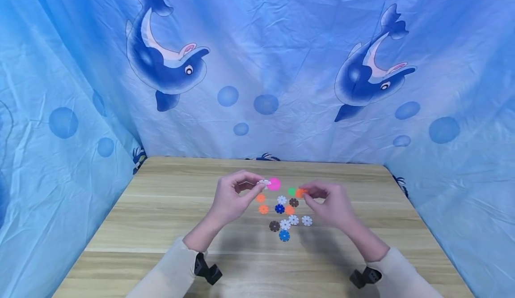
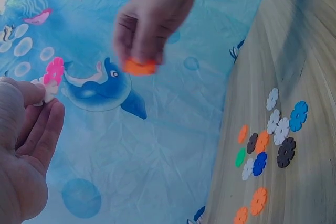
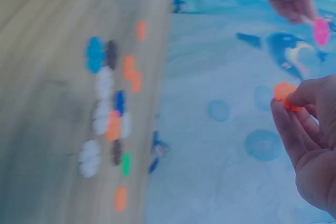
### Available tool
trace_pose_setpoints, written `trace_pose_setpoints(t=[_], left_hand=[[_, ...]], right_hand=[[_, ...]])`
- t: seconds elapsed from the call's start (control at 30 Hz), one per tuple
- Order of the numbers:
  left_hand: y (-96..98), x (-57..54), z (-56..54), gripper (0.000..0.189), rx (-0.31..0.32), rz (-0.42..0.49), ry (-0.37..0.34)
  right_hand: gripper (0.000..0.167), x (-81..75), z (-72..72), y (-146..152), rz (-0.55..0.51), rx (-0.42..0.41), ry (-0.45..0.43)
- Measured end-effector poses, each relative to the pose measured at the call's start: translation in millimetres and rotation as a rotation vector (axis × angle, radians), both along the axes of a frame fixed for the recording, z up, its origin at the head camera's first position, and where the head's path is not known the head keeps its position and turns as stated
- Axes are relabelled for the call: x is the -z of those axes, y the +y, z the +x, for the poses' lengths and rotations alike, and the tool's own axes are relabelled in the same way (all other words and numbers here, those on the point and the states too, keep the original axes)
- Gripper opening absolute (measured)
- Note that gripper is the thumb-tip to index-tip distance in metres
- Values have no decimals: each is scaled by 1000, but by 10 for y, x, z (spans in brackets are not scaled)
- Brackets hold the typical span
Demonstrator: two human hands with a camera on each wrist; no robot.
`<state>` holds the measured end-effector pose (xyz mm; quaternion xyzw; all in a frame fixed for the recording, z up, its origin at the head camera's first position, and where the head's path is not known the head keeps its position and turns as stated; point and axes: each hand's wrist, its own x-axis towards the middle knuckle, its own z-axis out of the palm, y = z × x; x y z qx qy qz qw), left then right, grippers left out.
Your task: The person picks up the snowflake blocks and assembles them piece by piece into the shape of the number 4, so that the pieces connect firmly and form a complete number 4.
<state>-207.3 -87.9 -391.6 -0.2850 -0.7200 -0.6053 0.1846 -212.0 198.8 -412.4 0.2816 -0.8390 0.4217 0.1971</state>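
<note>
Before me, my left hand [image 1: 233,198] pinches a white notched interlocking disc [image 1: 263,182] between thumb and fingertips. A pink disc [image 1: 274,184] is joined to that white one and sticks out past the fingers, as the left wrist view shows with its pink disc [image 2: 54,71]. On the other side my right hand [image 1: 331,205] holds an orange interlocking disc [image 3: 284,94] by its edge between thumb and fingers. Both hands are raised above the table at similar height, a short gap apart, with the held pieces facing each other.
Several loose discs lie on the wooden table [image 1: 161,226] below and between the hands, among them a dark blue disc [image 1: 279,208], a light blue disc [image 1: 284,236], a brown disc [image 1: 274,226] and a green disc [image 1: 291,191]. A blue dolphin-print curtain [image 1: 249,65] surrounds the table.
</note>
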Motion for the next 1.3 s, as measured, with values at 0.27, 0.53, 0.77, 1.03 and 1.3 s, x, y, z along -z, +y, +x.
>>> trace_pose_setpoints(t=[0.27, 0.53, 0.77, 1.03, 1.3], left_hand=[[61, 17, 2, 11, 21, 6, -8], [98, 45, 2, 10, 37, -14, 4], [113, 53, 4, 8, 48, 4, 11], [120, 74, 4, 8, 55, 6, -5], [121, 61, 21, 8, 62, -8, -29]], right_hand=[[23, -251, 81, -164, -196, -106, 13], [26, -283, 146, -261, -249, -130, 26], [24, -300, 139, -245, -226, -150, 29], [26, -307, 148, -277, -214, -171, 52], [26, -315, 157, -265, -148, -168, 94]])
